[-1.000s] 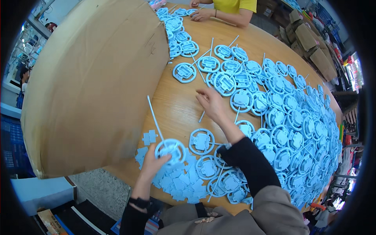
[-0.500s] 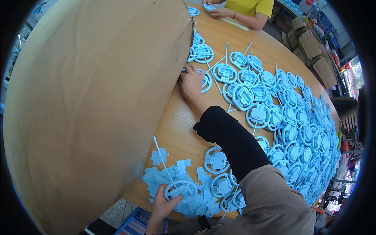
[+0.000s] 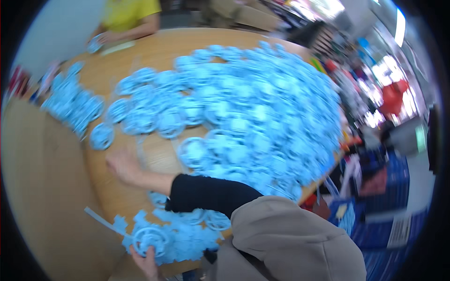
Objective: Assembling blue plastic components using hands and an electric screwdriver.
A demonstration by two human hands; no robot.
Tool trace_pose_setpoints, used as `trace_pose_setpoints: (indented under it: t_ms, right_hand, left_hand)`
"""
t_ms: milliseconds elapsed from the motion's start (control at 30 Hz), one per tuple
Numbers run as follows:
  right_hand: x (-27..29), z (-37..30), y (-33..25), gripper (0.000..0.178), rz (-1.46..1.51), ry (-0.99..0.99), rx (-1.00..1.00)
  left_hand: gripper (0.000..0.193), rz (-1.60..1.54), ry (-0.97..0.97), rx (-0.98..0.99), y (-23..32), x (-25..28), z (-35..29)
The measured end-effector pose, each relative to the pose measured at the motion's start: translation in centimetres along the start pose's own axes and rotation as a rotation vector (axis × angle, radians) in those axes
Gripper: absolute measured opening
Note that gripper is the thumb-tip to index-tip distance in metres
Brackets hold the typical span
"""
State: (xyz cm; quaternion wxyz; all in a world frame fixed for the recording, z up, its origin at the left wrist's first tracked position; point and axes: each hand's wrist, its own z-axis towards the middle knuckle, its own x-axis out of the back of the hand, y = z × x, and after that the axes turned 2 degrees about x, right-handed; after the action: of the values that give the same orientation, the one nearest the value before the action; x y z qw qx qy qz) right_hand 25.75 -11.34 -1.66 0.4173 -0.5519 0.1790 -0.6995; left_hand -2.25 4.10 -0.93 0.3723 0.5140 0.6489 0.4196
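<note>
My left hand (image 3: 146, 263) grips a light-blue round plastic part (image 3: 152, 238), a ring with a raised centre, from its near edge. A long thin rod (image 3: 105, 221) reaches away from that part toward the far left. Beneath and beside it lies a heap of flat light-blue puzzle-shaped pieces (image 3: 190, 242). My right hand (image 3: 123, 165), at the end of a black sleeve, is low over the wooden table (image 3: 161, 157), just nearer than a single round blue part (image 3: 101, 136). Motion smears its fingers, so whether they hold anything does not show.
A big pile of round blue parts (image 3: 262, 112) covers the table's middle and right. A smaller group (image 3: 72, 103) lies at the far left, beside a large cardboard box (image 3: 47, 187). Across the table, a person in a yellow top (image 3: 131, 14) holds a blue part (image 3: 95, 43).
The whole view has swung to the right, bringing more of the pile into sight. My right hand has come away from the box edge and the round part there. The left still holds its part.
</note>
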Motion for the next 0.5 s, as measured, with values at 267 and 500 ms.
trace_pose_setpoints:
  t_ms: [267, 500]
  right_hand:
    - [39.7, -32.8, 6.6, 0.009, 0.308, 0.813, -0.563]
    - [47.2, -62.2, 1.7, 0.004, 0.210, 1.424, -0.906]
  left_hand:
    - [0.063, 0.146, -0.294, 0.021, 8.7, -12.9, -3.6]
    - [0.040, 0.218, -0.571, -0.043, 9.5, -21.2, -6.3]
